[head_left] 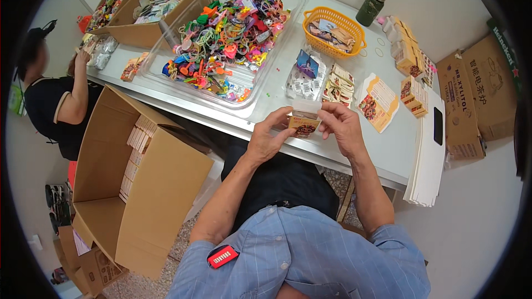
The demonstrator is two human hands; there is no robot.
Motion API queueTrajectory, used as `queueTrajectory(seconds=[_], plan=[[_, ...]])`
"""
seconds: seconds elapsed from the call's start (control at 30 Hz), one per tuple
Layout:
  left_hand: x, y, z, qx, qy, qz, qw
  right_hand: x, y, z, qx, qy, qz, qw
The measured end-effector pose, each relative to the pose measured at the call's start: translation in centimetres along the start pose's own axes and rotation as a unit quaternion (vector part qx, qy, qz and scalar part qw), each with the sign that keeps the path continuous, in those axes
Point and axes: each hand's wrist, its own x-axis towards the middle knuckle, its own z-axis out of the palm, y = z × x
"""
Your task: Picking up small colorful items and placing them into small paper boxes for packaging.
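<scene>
A small orange printed carton (304, 128) is held up in front of me, just over the table's near edge. A clear, whitish plastic piece (306, 106) shows at its top; whether it belongs to the carton I cannot tell. My left hand (268, 137) grips the carton's left side, thumb at the front. At the upper right edge, the bent fingers of my right hand (342, 126) pinch it. Right behind lie a clear bag of small white packets (306, 86) with a dark blue card (307, 64) on it, and a pile of pale yellow printed packets (338, 86).
A clear tub (257, 91) of colourful trinkets stands left of centre, a yellow basket (334, 50) and green flask (372, 6) behind. Stacked cartons (409, 55) and white sheets (424, 158) lie right. An open cardboard box (160, 205) stands lower left; a person (52, 97) works beyond.
</scene>
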Motion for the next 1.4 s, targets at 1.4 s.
queueTrajectory(seconds=[1.4], plan=[[0.1,0.7,-1.1,0.014,-0.022,-0.015,1.0,25.5,-1.0,21.1,-0.696,-0.354,-0.217,0.585]])
